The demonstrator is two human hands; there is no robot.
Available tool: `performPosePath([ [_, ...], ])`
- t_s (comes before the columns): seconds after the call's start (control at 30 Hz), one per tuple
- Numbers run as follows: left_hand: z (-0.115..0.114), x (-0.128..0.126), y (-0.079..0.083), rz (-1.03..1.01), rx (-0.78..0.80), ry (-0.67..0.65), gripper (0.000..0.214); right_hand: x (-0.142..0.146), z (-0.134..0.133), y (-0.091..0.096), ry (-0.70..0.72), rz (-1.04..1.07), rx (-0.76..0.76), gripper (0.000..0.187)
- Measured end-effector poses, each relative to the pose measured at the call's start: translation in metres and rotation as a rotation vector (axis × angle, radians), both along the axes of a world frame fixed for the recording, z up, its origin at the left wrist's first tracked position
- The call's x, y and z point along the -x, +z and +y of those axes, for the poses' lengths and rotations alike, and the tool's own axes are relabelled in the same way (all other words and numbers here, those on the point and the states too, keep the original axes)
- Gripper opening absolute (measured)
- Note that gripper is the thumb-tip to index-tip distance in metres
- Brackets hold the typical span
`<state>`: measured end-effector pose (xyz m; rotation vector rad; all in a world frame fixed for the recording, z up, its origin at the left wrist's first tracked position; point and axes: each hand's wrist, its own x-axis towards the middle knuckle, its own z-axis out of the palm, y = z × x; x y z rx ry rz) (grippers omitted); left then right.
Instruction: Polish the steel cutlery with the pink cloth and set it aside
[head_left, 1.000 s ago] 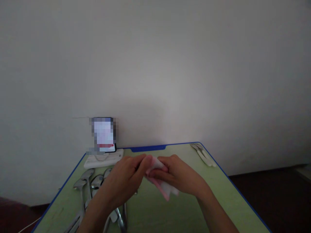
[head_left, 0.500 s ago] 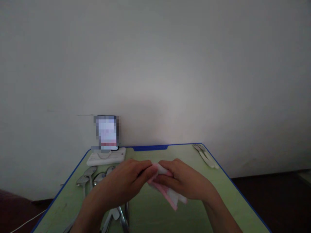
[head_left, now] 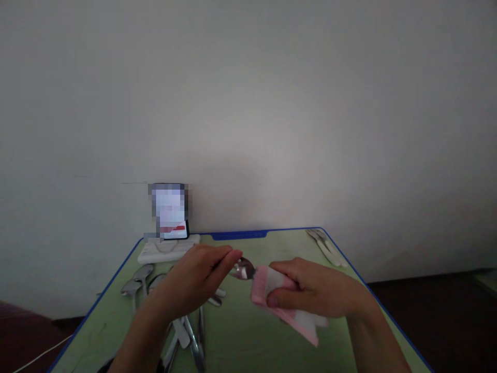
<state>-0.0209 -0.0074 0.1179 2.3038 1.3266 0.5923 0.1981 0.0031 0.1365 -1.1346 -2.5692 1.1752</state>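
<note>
Pinched in my left hand (head_left: 198,277) is the head end of a shiny metal fork (head_left: 244,269); its tips are hidden by my fingers. My right hand (head_left: 310,287) grips a folded pink-and-white cloth (head_left: 261,285), which wraps around the fork's handle and covers it. A loose corner of the cloth hangs below my right hand. Both hands are above the middle of the green table (head_left: 256,342). Under and beside my left forearm lie several spoons (head_left: 132,287) and other metal cutlery (head_left: 194,342), partly covered by the arm.
Two forks with pale handles (head_left: 330,251) lie at the table's far right corner. A phone with a blurred screen (head_left: 171,210) stands at the back left on a white block (head_left: 186,249). A wall (head_left: 248,129) rises behind the blue table edge.
My right hand has slid right with the cloth, away from my left hand. The fork's metal head now shows between them, and more cutlery is visible past my left wrist.
</note>
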Motion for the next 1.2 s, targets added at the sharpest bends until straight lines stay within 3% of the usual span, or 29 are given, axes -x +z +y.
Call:
performPosePath([
  [0.17,-0.003,-0.014,-0.004,0.07,0.074,-0.015,0.045,0.011,-0.001,-0.004,-0.057,-0.099,-0.041,0.011],
  [0.4,0.0,-0.017,-0.009,0.112,0.138,-0.007,0.047,0.028,-0.002,-0.016,-0.077,0.037,-0.092,0.032],
  [0.7,0.0,-0.022,-0.01,0.095,-0.032,-0.016,0.046,0.009,0.003,-0.012,0.005,0.075,-0.053,0.029],
  [0.9,-0.002,-0.002,-0.001,0.044,-0.026,0.046,0.044,-0.005,-0.001,-0.003,0.009,0.002,-0.052,0.031],
  [1.03,-0.004,0.004,0.002,0.006,0.061,0.057,0.045,-0.008,-0.006,0.005,0.015,-0.05,-0.09,0.032],
  [1.2,-0.006,-0.01,0.0,-0.055,0.288,-0.052,0.046,0.006,-0.015,0.002,-0.061,-0.192,-0.23,0.028],
])
